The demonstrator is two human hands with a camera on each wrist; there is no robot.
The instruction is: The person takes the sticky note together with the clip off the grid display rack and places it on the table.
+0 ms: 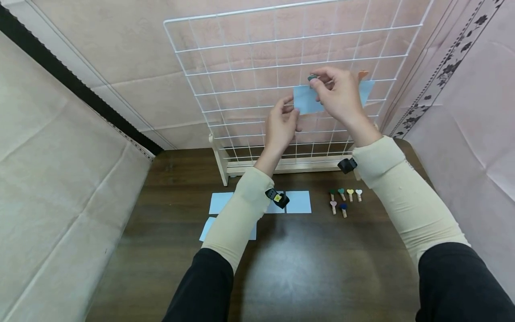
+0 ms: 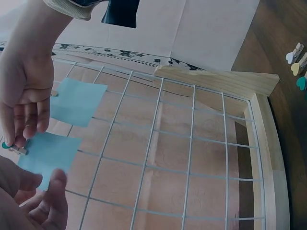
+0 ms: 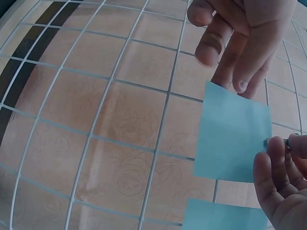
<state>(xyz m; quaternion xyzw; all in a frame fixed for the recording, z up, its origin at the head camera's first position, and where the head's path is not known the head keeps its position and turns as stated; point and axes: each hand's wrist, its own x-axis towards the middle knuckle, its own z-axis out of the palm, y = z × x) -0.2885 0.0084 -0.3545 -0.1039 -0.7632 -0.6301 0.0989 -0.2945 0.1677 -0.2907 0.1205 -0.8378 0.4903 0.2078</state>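
My right hand (image 1: 338, 91) pinches a small wooden clothespin with a green top (image 1: 312, 77), set at the upper edge of a light blue paper (image 1: 306, 99). That paper lies against the white wire grid (image 1: 237, 91). At the paper's left edge is my left hand (image 1: 280, 125), its thumb in front and fingers partly hidden behind the sheet in the right wrist view. Just right of it, a second blue paper (image 2: 79, 103) hangs on the grid under an orange-topped clothespin (image 1: 363, 74), partly covered by my right hand in the head view.
The grid stands in a pale wooden base (image 1: 289, 166) on the dark brown table (image 1: 281, 277). Several blue sheets (image 1: 298, 202) lie left of centre, partly under my left forearm. Clothespins with coloured heart tops (image 1: 350, 195) lie at right. Pale cloth walls (image 1: 72, 179) surround the table.
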